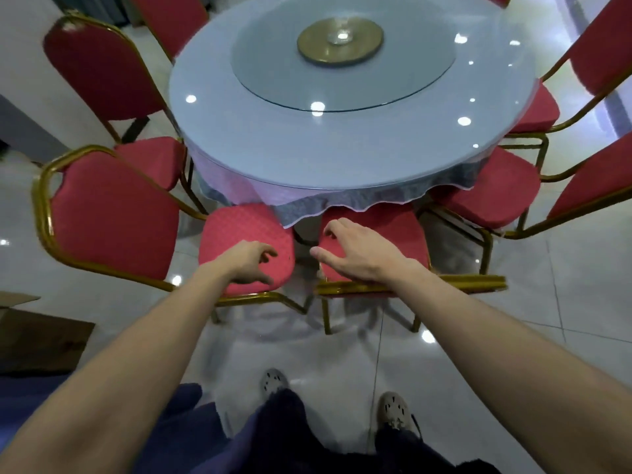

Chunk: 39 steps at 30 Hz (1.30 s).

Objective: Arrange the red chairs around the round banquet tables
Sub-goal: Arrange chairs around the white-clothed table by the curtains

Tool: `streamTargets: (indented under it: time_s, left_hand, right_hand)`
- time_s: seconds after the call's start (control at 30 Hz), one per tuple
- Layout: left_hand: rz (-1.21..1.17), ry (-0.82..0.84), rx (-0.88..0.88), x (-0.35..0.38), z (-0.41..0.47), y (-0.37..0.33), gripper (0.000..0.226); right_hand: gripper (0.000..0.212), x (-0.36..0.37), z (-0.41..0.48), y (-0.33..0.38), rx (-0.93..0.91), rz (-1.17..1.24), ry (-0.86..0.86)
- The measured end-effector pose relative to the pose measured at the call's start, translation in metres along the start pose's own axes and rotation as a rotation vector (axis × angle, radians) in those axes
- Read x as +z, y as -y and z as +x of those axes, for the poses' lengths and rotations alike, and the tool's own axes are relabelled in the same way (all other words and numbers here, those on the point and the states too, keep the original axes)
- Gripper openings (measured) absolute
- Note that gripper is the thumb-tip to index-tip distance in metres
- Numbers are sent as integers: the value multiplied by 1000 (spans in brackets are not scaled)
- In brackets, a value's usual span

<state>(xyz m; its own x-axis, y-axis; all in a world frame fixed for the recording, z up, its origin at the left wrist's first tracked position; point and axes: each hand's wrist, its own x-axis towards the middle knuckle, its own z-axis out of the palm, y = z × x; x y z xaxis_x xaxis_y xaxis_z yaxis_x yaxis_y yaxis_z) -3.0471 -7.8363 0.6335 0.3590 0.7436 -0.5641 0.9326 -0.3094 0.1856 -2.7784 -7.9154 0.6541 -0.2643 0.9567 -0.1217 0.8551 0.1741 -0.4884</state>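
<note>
A round banquet table point(307, 145) with a pale cloth and a glass turntable point(266, 63) stands ahead. Two red chairs with gold frames are pushed up to its near edge. The left chair point(113, 213) is turned sideways, its seat point(239, 227) under the cloth's hem. My left hand point(251, 261) hovers over that seat with fingers loosely curled, holding nothing. The front chair point(386, 227) faces the table, its gold top rail point(472, 281) seen edge-on. My right hand point(355, 254) reaches past that rail over the seat, fingers spread, gripping nothing.
More red chairs ring the table: one at the left point(99, 73) and two at the right point(492, 186) point(598, 46). A brown cardboard box point(41, 336) lies on the glossy tiled floor at the left. My feet point(273, 379) stand behind the two near chairs.
</note>
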Motion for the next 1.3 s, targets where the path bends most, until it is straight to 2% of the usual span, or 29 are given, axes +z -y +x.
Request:
streamTargets:
  time_s: [0.13, 0.4, 0.5, 0.8, 0.9, 1.07, 1.13, 1.3]
  left_hand:
    - [-25, -70, -86, -44, -5, 125, 67]
    - [-27, -297, -137, -111, -29, 363, 36]
    - [-19, -342, -96, -138, -27, 422, 27]
    - [-18, -452, 23, -208, 35, 525, 31]
    - [-37, -426, 24, -231, 67, 553, 40]
    - [61, -253, 140, -266, 136, 593, 51]
    - [136, -225, 250, -279, 164, 609, 52]
    - [412, -38, 680, -288, 213, 626, 54]
  right_hand:
    - [56, 39, 77, 62, -32, -5, 44]
    - [62, 123, 222, 210, 33, 20, 115]
    - [58, 141, 267, 256, 35, 39, 121]
    - [50, 157, 396, 323, 18, 39, 131]
    - [48, 165, 428, 336, 43, 40, 117]
    - [48, 183, 476, 350, 203, 75, 66]
    - [48, 194, 498, 356, 272, 78, 50]
    - [44, 225, 533, 403, 544, 192, -71]
